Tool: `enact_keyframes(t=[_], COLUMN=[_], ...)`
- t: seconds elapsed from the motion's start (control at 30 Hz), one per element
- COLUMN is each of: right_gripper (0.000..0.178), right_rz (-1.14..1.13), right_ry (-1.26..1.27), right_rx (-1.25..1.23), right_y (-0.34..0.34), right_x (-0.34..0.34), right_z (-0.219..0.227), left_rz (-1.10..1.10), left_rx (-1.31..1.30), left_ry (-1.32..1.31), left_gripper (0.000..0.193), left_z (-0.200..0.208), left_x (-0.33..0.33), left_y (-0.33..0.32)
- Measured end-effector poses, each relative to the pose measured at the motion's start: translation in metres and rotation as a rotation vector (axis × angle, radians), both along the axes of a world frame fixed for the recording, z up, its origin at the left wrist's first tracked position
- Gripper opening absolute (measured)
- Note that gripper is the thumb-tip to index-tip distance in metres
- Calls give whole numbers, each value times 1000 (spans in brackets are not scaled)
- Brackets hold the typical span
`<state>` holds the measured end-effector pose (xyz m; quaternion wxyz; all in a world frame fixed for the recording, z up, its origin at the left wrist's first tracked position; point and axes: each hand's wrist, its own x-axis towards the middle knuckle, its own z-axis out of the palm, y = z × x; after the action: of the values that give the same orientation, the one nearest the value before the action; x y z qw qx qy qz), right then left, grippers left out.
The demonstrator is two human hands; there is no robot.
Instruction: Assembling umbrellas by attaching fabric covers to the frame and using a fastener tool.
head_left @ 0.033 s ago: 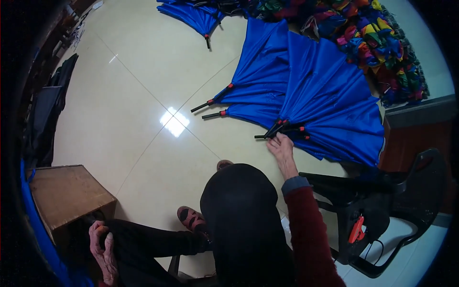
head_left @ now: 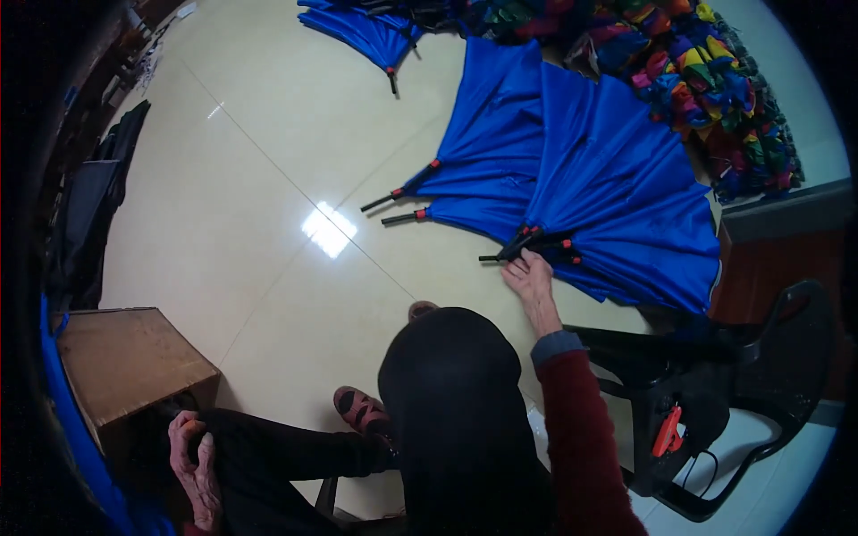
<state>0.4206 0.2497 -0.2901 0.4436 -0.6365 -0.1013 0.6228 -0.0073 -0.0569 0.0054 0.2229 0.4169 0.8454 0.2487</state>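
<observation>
Several blue umbrellas (head_left: 594, 152) lie folded and overlapping on the floor ahead and to the right. Their black shafts with red collars point toward me. My right hand (head_left: 534, 284) reaches forward to the nearest cluster, its fingers closed on a black umbrella shaft (head_left: 511, 246); part of the grip is hidden by the fingers. My left hand (head_left: 197, 466) rests by my knee at the lower left, loosely curled, with the thumb apart from the fingers and nothing visible in it. An orange patch shows on one of its fingers.
A brown cardboard box (head_left: 134, 362) stands beside my left knee. To the right is a black chair (head_left: 715, 384) with a red-orange tool (head_left: 668, 431) on it. More blue umbrellas (head_left: 380, 40) and a multicoloured fabric pile (head_left: 706, 80) lie farther off. Dark folded cloth (head_left: 94, 210) lies left.
</observation>
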Motion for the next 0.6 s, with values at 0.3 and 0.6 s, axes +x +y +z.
enact_keyframes(t=[0.3, 0.6], right_gripper=[28, 28], right_rz=[109, 67], right_ry=[252, 252], right_rx=[118, 227], right_y=[26, 37], right_x=[-5, -23], right_z=[45, 82], left_rz=[-33, -18], left_rx=[173, 236], left_ry=[23, -13], left_gripper=[12, 12], left_z=[3, -1], left_x=[1, -1], left_y=[-14, -27])
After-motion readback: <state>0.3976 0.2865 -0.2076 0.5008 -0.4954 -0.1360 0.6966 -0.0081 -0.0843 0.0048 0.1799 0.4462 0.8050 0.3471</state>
